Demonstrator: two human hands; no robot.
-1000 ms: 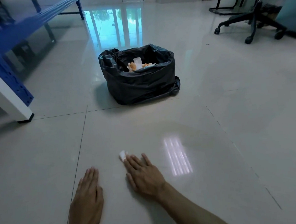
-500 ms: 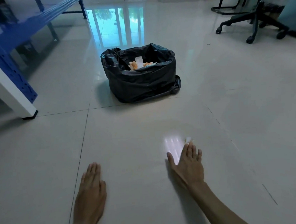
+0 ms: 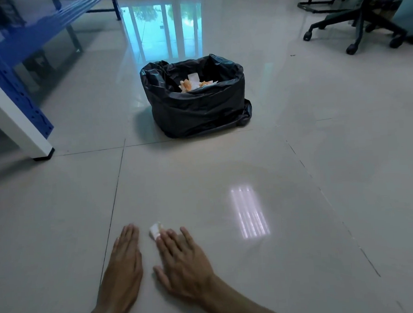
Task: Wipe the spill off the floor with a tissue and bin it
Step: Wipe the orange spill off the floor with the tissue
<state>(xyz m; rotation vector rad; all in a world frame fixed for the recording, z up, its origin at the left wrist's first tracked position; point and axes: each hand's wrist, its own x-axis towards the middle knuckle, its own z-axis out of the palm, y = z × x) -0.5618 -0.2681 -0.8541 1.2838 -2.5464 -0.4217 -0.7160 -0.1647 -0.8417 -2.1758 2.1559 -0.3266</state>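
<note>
Tissue [image 3: 154, 229] mostly hidden under right fingers [image 3: 167, 241]; chair [image 3: 361, 23] cropped at top.

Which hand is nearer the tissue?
Right. The right hand has its fingertips pressing on the tissue. The left hand lies flat on the floor just left of the tissue, not touching it.

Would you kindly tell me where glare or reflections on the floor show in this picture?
Head view: a bright striped glare patch lies on the tile, right of the right hand; a blue-green window reflection shines beyond the black bin bag; the tissue looks slightly soft.
</note>
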